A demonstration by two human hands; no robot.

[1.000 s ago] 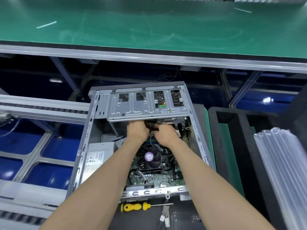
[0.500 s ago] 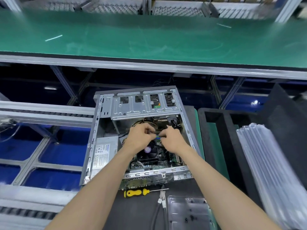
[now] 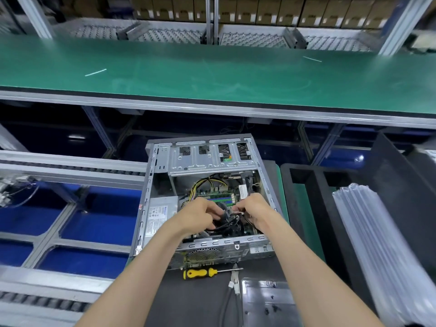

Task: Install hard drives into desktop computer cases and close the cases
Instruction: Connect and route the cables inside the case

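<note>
An open grey desktop case (image 3: 146, 201) lies on its side on a dark mat, its motherboard and yellow wires exposed. A metal drive cage (image 3: 212, 159) spans its far end. Both my hands are inside the case over the board. My left hand (image 3: 200, 214) grips a bundle of black cables (image 3: 225, 224). My right hand (image 3: 256, 210) pinches a cable end with a small white connector, just right of the left hand. The cables' far ends are hidden under my fingers.
A yellow-handled screwdriver (image 3: 200, 272) lies just in front of the case. A clear plastic tray (image 3: 266, 300) and a loose cable (image 3: 232, 293) sit nearer me. Black foam trays (image 3: 318, 208) and a stack of clear bags (image 3: 382, 244) are at right. A green conveyor (image 3: 212, 74) runs behind.
My hands have pulled back from under the drive cage toward the near side of the case, bringing the black cables with them. The view has tilted up.
</note>
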